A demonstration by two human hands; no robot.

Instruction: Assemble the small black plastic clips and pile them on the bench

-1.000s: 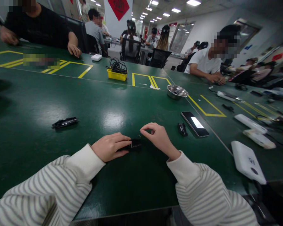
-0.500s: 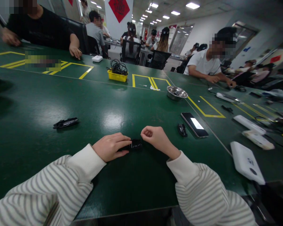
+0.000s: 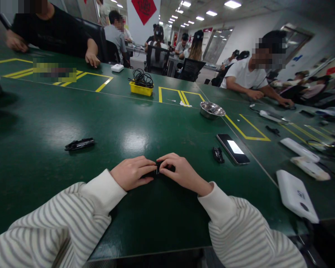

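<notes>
A small glossy black piece (image 3: 158, 168) lies on the green table in front of me, mostly covered by my fingers; its exact kind cannot be made out. My left hand (image 3: 132, 172) is closed over its left end, with the thumb on the near side. At its right end, my right hand (image 3: 178, 169) pinches with thumb and forefinger curled round it. To the left lies a longer shiny black part (image 3: 79, 144). On the right, a small black part (image 3: 218, 155) sits beside a phone (image 3: 233, 149) with a lit screen.
A steel bowl (image 3: 212, 110) with small items stands beyond the phone. Farther back is a yellow tray (image 3: 141, 89) of black cables. White power banks (image 3: 297, 195) lie at the right edge. Co-workers sit across the table, one in a white shirt (image 3: 238, 76).
My right hand has moved left and closed on the right end of the black piece. My left hand stays on it. The view has shifted slightly.
</notes>
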